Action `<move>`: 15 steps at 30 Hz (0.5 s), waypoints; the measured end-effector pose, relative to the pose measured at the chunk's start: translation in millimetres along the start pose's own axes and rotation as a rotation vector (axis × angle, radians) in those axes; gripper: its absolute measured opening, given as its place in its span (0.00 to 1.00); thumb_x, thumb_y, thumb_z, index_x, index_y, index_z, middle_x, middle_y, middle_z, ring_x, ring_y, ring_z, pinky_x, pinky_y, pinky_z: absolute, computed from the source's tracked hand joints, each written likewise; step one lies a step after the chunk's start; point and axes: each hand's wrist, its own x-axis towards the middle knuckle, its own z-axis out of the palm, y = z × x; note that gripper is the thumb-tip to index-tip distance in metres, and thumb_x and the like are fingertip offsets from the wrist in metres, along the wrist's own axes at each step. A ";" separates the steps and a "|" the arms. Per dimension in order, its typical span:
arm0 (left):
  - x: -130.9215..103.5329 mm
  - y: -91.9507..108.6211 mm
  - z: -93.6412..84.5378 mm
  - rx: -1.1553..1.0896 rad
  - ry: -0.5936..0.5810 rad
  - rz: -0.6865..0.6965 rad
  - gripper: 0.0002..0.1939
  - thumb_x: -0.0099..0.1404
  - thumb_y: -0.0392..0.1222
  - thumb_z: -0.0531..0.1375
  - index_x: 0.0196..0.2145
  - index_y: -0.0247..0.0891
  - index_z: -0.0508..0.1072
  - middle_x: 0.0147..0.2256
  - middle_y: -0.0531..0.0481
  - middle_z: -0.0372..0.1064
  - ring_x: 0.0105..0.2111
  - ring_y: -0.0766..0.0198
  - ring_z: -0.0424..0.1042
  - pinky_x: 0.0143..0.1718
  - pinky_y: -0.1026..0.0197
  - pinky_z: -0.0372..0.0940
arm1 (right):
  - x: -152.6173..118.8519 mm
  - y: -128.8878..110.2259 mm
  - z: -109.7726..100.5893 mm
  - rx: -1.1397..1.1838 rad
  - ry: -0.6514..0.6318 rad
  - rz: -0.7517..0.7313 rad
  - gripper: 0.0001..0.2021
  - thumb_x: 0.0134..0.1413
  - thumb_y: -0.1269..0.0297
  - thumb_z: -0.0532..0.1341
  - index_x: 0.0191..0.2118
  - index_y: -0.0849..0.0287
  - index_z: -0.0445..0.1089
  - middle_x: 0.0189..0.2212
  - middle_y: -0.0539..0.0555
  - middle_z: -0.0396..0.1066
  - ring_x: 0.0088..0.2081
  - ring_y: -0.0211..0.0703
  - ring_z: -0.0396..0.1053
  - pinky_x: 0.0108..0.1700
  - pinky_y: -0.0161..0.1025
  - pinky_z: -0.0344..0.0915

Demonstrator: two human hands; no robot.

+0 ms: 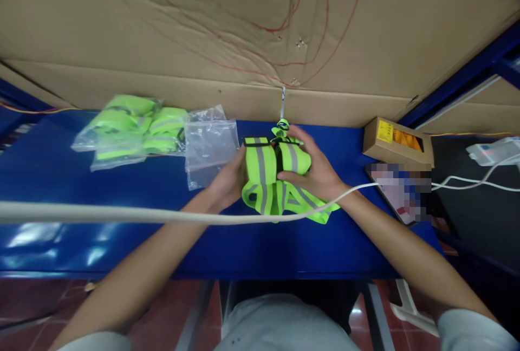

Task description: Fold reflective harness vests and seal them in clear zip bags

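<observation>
A neon green strap bundle (261,166) with grey reflective stripes and black buckles lies between my hands above the blue table. My left hand (228,180) presses against its left side, fingers mostly hidden behind it. On the other side, my right hand (319,169) grips the bundle, thumb in front and fingers behind the top. Loose green loops hang below, toward the table's front. A small green piece on a light strip (283,103) rises behind the bundle, near the cardboard wall.
Clear bags with green straps (130,123) lie at the left, beside flat clear bags (211,142). A cardboard box (371,142) and a phone-like device (396,194) sit at the right. A white cable (162,215) crosses in front of my forearms. The blue table (122,242) meets a cardboard wall (162,37).
</observation>
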 end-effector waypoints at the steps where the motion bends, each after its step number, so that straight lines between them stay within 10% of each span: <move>1: 0.1 0.9 1.5 0.015 -0.009 0.012 0.32 0.65 0.70 0.63 0.52 0.41 0.78 0.44 0.42 0.82 0.54 0.42 0.78 0.51 0.47 0.76 | 10.0 0.4 1.6 0.075 -0.070 0.010 0.37 0.60 0.45 0.69 0.70 0.51 0.61 0.66 0.60 0.67 0.64 0.55 0.69 0.65 0.53 0.67; 6: -2.0 4.1 -0.6 0.048 -0.014 0.161 0.43 0.60 0.79 0.61 0.58 0.43 0.74 0.51 0.40 0.79 0.57 0.41 0.75 0.52 0.44 0.76 | 38.9 5.4 9.6 0.260 -0.019 0.109 0.25 0.53 0.53 0.73 0.56 0.52 0.74 0.54 0.54 0.78 0.55 0.52 0.76 0.60 0.51 0.70; 11: -4.2 4.9 -2.2 0.117 0.147 0.118 0.35 0.52 0.51 0.78 0.53 0.41 0.72 0.45 0.46 0.79 0.41 0.54 0.81 0.41 0.55 0.78 | 41.3 8.3 16.8 0.484 0.030 0.274 0.28 0.46 0.50 0.77 0.52 0.53 0.74 0.45 0.51 0.79 0.45 0.47 0.77 0.50 0.47 0.74; 15: -3.8 16.9 -6.1 0.008 0.238 0.051 0.26 0.55 0.49 0.76 0.46 0.37 0.73 0.30 0.52 0.75 0.23 0.63 0.74 0.25 0.61 0.73 | 45.2 13.9 8.4 0.701 0.129 0.424 0.30 0.41 0.48 0.79 0.49 0.53 0.74 0.42 0.50 0.79 0.42 0.46 0.77 0.49 0.46 0.76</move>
